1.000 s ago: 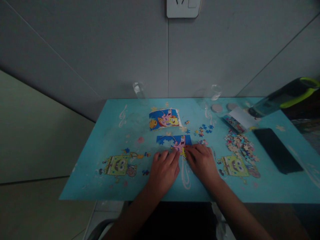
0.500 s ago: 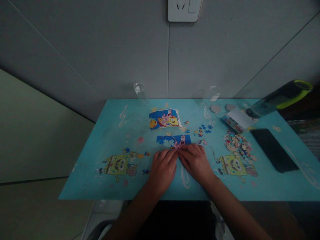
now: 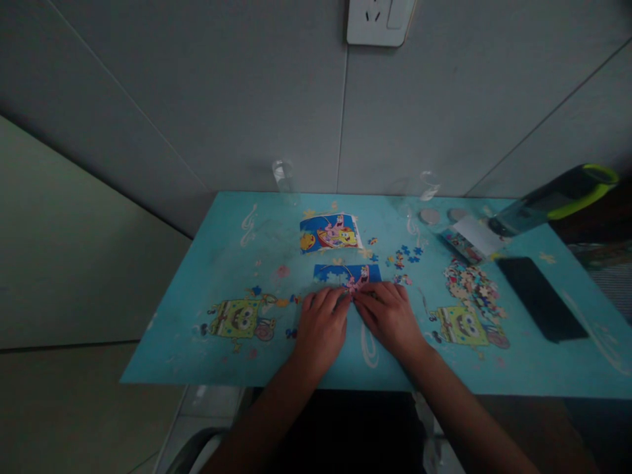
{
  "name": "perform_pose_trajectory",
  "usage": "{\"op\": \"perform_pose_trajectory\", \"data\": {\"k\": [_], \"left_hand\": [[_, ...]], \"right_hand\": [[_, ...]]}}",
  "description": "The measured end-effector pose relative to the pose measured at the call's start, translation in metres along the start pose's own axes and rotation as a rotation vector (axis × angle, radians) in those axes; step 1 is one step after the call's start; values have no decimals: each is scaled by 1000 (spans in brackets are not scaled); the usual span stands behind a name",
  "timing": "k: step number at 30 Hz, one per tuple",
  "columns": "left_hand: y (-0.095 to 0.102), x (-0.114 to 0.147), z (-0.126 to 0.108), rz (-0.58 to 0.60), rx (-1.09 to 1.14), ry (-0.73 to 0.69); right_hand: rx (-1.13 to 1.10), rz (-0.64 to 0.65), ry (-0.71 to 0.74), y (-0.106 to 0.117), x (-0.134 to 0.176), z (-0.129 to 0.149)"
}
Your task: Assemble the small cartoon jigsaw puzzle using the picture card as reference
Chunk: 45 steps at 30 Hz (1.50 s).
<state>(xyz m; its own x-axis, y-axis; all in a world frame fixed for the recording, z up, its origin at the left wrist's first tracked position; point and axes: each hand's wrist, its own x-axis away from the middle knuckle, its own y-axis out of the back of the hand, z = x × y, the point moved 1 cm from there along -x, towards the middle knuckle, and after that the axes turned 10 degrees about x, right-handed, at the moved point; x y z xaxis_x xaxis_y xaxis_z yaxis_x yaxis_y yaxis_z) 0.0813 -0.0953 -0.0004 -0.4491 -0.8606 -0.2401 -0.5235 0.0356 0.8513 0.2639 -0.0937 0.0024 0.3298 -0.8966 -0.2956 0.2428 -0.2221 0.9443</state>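
Note:
A partly assembled jigsaw puzzle [image 3: 365, 271] with a blue background and a pink cartoon figure lies mid-table. My left hand [image 3: 323, 322] and my right hand [image 3: 388, 313] meet at its near edge. Both have their fingers closed, with the fingertips pinched close together on a pink puzzle piece [image 3: 351, 288] that they mostly cover. The lower part of the puzzle is hidden behind the fingers. Just beyond it lies a picture sheet [image 3: 330, 234] showing the same cartoon scene. Several loose blue pieces [image 3: 405, 250] are scattered to the right of the puzzle.
A heap of mixed pieces [image 3: 471, 286] lies at right, beside a dark phone-like slab [image 3: 542, 299]. Behind are a small open box [image 3: 464, 243], two round lids [image 3: 429, 216], a tilted-looking bottle [image 3: 548, 197] and two clear containers [image 3: 284, 176]. A few pieces [image 3: 291, 334] lie left of my left hand.
The view has shifted slightly, so the table sits a little differently in the picture. Both hands stay at the puzzle's near edge, with only slight finger movement.

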Motion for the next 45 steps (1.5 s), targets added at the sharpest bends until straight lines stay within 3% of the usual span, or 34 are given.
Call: {"op": "perform_pose_trajectory", "data": {"k": [26, 38, 45], "left_hand": [[-2, -2, 2, 18, 50, 2], [-1, -1, 2, 13, 44, 12], [-1, -3, 1, 0, 51, 3]], "right_hand": [[31, 3, 24, -1, 1, 1], [-25, 4, -31, -4, -1, -3], [89, 4, 39, -1, -4, 2]]}}
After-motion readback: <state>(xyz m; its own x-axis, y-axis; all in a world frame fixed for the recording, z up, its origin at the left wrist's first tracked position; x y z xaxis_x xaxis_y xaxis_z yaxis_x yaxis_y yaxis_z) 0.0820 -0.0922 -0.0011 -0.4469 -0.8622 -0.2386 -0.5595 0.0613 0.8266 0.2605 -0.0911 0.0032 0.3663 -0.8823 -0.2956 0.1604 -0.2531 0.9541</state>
